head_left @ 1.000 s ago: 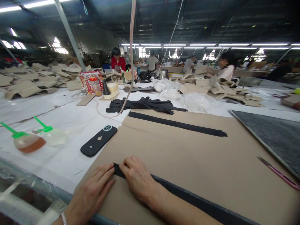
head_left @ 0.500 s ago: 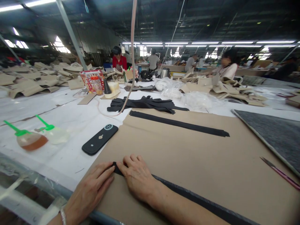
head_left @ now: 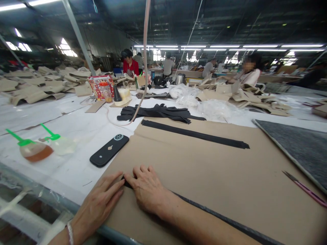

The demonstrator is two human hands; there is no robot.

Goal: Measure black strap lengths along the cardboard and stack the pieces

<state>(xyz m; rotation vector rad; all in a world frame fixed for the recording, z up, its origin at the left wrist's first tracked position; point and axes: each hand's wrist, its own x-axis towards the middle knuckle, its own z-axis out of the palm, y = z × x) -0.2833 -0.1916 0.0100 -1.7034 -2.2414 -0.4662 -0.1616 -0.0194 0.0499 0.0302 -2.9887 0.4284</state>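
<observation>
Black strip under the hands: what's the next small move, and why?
Probably slide the right hand rightward along the black strip, pressing it down onto the cardboard sheet. Both hands lie flat at the strip's left end, the left hand with its fingertips at that end, while the rest of the strip runs off to the right with no hand on it.

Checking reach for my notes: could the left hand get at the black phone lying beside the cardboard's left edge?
Probably yes. The left hand lies flat on the cardboard, and the black phone sits just ahead of it on the white table with nothing between.
</observation>
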